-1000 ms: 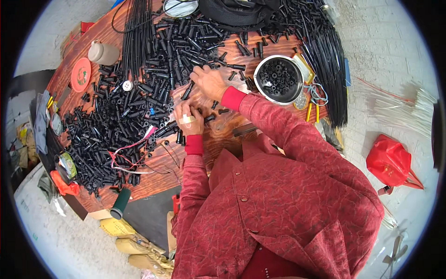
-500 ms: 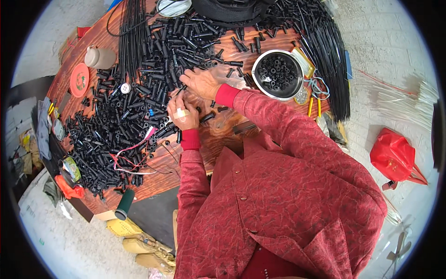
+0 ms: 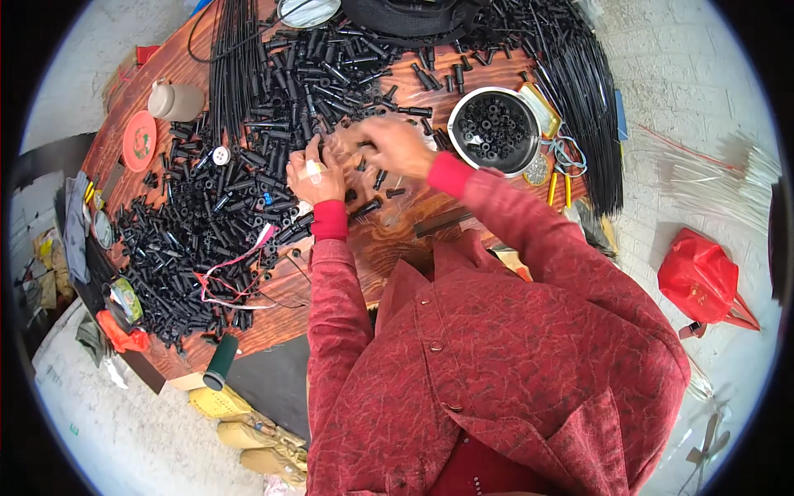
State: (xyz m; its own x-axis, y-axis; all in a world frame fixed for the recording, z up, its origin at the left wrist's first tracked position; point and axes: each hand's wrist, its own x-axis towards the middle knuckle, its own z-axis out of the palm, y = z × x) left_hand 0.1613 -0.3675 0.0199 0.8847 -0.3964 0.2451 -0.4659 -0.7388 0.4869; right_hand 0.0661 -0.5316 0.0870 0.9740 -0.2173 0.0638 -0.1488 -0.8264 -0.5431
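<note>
My left hand (image 3: 314,180), with a pale plaster across its back, rests at the near edge of a large heap of black plastic tubular parts (image 3: 240,190). Its fingers are bent together, and what they grip is hidden. Beside it to the right, my right hand (image 3: 395,147) is smeared by motion, so its fingers do not show clearly. A few loose black tubes (image 3: 366,207) lie on the wood just below the hands. To the right stands a metal-rimmed bowl (image 3: 456,117) holding small black rings.
Long black rods lie in a bundle (image 3: 232,74) at the far left and another bundle (image 3: 602,157) at the right. A black bag (image 3: 405,21) sits at the back. A beige jug (image 3: 175,101), a red plate (image 3: 140,140) and a dark green cylinder (image 3: 221,364) are on the left.
My right hand has moved right, away from the heap, and is now blurred. My left hand has shifted slightly left and up along the heap.
</note>
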